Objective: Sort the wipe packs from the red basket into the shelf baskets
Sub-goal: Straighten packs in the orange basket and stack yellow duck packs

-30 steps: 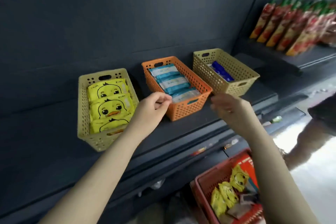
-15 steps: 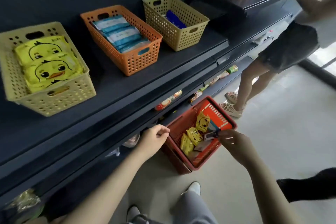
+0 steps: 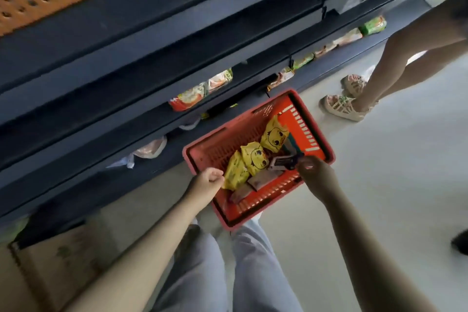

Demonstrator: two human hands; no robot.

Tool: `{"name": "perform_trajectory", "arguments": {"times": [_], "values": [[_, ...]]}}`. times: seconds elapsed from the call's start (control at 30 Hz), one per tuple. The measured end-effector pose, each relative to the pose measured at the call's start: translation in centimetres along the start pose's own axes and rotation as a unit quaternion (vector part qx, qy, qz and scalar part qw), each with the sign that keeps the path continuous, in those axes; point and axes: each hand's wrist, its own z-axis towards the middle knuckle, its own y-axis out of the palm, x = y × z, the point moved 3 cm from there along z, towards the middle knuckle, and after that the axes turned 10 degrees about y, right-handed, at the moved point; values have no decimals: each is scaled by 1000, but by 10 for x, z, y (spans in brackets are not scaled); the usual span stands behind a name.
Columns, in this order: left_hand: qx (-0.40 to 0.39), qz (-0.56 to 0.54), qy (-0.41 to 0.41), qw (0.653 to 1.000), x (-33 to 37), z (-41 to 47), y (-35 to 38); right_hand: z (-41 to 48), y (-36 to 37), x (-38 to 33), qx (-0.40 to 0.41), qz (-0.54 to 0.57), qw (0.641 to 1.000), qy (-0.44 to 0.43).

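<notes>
Your right hand (image 3: 315,175) pinches with its fingers (image 3: 304,165) the end of a dark pack (image 3: 282,161) in the red basket (image 3: 220,144) on the floor (image 3: 379,185); your left hand (image 3: 209,181) is an empty fist at the rim. So thin a pinch may slip on lifting.

Slotted red plastic basket (image 3: 222,142) — glossy yellow film packs (image 3: 254,161), matt dark shelving (image 3: 152,40)

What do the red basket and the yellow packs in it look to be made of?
Red basket: rigid moulded plastic with a matt finish, judging by its slotted walls and thick rim. Yellow packs: probably soft plastic film, slightly glossy, since they crease and bulge and carry a printed duck face. The picture is blurred, so neither is certain.
</notes>
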Motion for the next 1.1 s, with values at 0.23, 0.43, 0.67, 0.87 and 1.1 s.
{"name": "perform_trajectory", "arguments": {"times": [0.23, 0.43, 0.67, 0.87, 1.1], "values": [[-1, -44, -81, 996, -44, 132, 73, 158, 63, 27, 26, 14, 999, 44], [23, -113, -141, 983, -60, 207, 115, 230, 108, 48, 39, 20, 998, 54], [80, -191, -183, 961, -81, 231, 137, 236, 131, 60, 63, 23, 996, 61], [69, -165, -166, 970, -91, 239, 140, 248, 138, 54, 74, -21, 996, 41], [74, -135, -137, 979, -96, 238, 134, 251, 146, 43, 146, 82, 984, 55]]}}
